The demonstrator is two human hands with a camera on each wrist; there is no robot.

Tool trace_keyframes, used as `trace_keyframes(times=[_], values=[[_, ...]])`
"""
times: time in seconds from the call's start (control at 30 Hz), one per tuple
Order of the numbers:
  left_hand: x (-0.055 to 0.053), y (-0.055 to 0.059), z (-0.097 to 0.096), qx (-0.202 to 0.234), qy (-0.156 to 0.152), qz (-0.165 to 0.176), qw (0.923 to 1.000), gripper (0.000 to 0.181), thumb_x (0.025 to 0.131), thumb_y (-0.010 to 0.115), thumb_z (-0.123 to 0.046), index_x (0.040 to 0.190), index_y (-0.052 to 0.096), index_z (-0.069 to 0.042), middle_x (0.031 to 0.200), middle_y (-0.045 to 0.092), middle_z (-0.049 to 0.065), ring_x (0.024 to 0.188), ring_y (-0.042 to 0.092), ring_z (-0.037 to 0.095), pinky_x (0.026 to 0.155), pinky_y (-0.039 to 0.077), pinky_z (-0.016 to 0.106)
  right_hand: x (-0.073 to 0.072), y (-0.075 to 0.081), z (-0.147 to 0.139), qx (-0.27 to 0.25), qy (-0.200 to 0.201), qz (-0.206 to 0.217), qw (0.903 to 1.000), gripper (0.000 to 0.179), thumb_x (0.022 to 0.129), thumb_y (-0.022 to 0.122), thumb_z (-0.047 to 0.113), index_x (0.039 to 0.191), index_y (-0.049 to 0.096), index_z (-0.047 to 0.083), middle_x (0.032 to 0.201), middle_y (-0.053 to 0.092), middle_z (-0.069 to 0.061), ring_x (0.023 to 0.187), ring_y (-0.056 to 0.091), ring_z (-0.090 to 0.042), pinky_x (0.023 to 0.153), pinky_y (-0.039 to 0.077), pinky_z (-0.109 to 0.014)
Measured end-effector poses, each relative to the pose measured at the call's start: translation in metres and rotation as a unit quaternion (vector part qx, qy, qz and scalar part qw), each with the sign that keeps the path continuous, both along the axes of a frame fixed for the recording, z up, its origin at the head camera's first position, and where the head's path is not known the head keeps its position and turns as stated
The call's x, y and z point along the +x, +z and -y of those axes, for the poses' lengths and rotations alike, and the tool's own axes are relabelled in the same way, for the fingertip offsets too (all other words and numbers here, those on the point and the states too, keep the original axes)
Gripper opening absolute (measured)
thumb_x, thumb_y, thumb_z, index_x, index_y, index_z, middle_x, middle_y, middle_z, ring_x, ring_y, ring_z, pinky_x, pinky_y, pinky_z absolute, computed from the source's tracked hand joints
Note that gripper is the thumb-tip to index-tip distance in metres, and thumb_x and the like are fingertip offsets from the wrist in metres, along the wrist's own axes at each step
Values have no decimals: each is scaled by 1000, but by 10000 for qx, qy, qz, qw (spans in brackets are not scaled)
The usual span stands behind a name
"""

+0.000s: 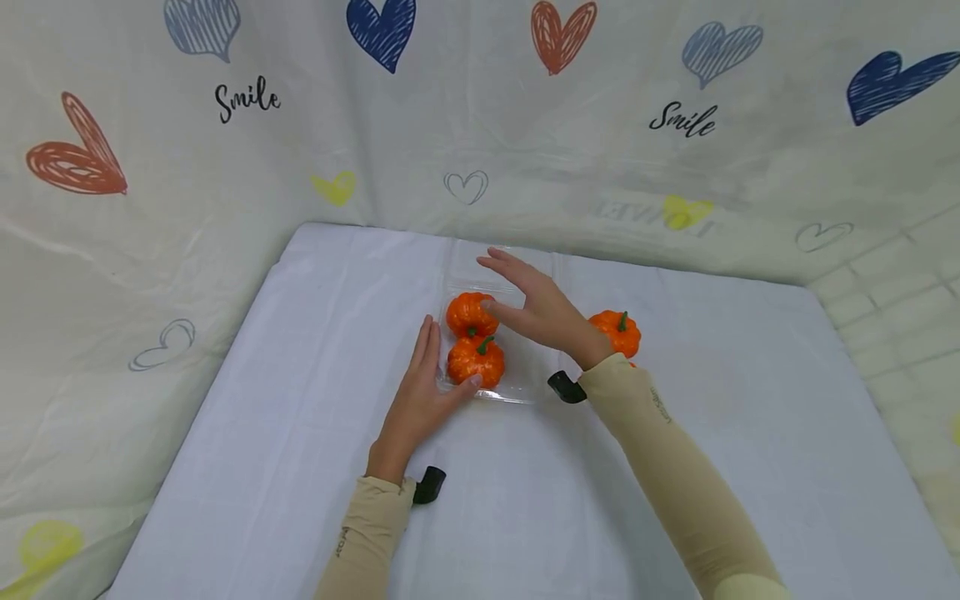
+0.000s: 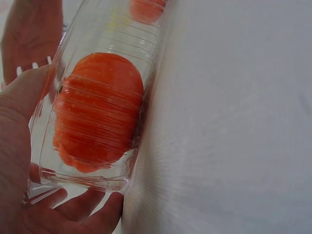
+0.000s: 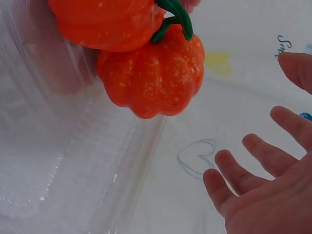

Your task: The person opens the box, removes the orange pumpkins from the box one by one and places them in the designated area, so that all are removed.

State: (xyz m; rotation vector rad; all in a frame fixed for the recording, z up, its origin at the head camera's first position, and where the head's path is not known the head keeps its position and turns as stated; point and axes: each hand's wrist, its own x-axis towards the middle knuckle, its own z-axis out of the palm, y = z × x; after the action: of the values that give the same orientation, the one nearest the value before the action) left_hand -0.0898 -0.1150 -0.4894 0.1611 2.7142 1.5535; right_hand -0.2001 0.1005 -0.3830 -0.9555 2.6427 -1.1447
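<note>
Two orange toy pumpkins with green stems sit one behind the other in a clear plastic clamshell box [image 1: 528, 371]. The near pumpkin [image 1: 474, 364] and far pumpkin [image 1: 467, 313] fill its left side. My left hand [image 1: 418, 404] holds the box at its near left corner, fingers along the outer wall and thumb at the front rim; the left wrist view shows a pumpkin [image 2: 97, 112] through the ribbed wall. Over the box, my right hand [image 1: 543, 312] is spread with nothing in it, the thumb overlapping the far pumpkin. Its fingers [image 3: 263, 156] stand apart from the pumpkins in the right wrist view.
Another pumpkin [image 1: 618, 331] lies on the white cloth right of the box, partly behind my right wrist, with a bit of orange showing below it. The box's lid [image 1: 463, 257] lies folded back toward the heart-printed curtain [image 1: 420, 142] behind the table.
</note>
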Motion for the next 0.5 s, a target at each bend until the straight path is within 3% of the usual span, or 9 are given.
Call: trace_keyframes(times=[0.3,0.5], values=[[2,1,6,-29,64,10,10000,113,94,70,-66,173,10,-11,180,-2,-7,164,12,25,124,28,57,-3,-9,23,774,363,209,9961,63,106,67,32,163,48,13,172,35,-9,158,30,-32,126,24,-61],[1,2,1,14,-10,38,10000,113,95,70,-65,173,11,-11,179,-2,-9,163,13,24,124,28,57,-3,-14,26,984,251,263,9945,60,105,68,28,159,53,11,168,42,-12,156,33,-34,125,28,-60]])
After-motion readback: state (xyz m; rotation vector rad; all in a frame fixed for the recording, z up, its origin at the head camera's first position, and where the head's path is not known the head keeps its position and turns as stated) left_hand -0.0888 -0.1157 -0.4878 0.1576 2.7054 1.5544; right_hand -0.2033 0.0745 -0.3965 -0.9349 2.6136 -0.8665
